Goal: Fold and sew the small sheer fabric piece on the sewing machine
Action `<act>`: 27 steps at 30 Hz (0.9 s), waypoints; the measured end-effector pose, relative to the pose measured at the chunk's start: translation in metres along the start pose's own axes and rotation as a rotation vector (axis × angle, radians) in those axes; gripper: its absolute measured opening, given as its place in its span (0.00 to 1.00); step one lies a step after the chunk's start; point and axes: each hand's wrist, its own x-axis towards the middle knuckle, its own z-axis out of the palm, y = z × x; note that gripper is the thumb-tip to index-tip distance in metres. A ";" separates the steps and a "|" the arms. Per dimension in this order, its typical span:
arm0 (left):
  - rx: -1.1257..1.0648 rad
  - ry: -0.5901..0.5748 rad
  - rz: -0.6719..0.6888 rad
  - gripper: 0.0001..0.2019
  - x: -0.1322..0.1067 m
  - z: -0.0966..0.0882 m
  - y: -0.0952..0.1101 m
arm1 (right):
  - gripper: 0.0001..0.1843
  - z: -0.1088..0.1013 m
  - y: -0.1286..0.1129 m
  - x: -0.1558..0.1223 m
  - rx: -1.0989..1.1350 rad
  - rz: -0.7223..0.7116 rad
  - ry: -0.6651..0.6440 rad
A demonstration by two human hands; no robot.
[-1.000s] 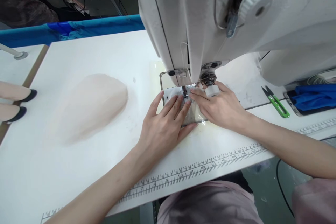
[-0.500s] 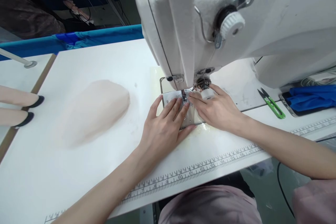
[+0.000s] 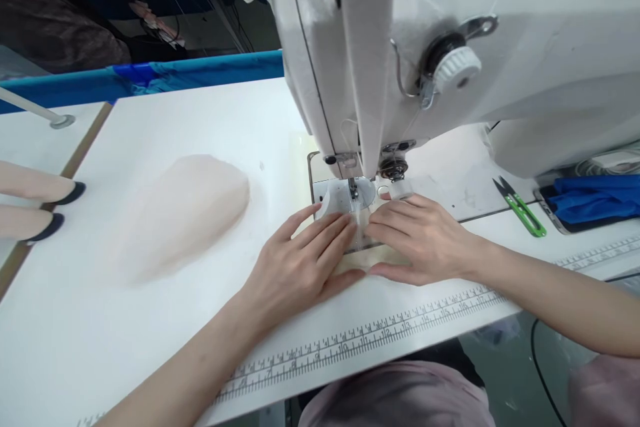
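Note:
My left hand (image 3: 300,260) lies flat, fingers outstretched, over the metal plate of the sewing machine (image 3: 340,80), left of the presser foot (image 3: 354,191). Under its fingertips is a thin, pale, see-through piece of material (image 3: 334,200), its outline hard to make out. My right hand (image 3: 425,240) rests to the right of the foot, fingers stretched out and lying flat. Both thumbs point toward each other in front of the plate, their tips close together. A loose white thread (image 3: 350,123) loops near the needle bar.
A sheer beige piece (image 3: 205,207) lies on the white table (image 3: 150,340), left of the machine. Green thread snips (image 3: 524,212) lie right, beside blue cloth (image 3: 595,197) on a phone-like object. A printed ruler (image 3: 345,347) follows the front edge. A person (image 3: 55,20) sits beyond.
Both hands have drawn back toward the front edge, uncovering more of the plate and presser foot. My right fingers have left the foot area. The view has shifted slightly.

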 end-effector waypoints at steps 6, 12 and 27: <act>0.001 0.073 -0.008 0.07 0.002 0.003 0.001 | 0.21 0.004 -0.006 0.004 -0.096 0.024 -0.003; -0.009 0.082 -0.078 0.06 0.006 0.003 0.006 | 0.12 0.007 -0.009 0.006 -0.197 -0.008 0.102; -0.405 -0.132 -0.435 0.17 0.014 0.011 -0.013 | 0.10 0.000 0.001 0.012 0.225 0.317 0.223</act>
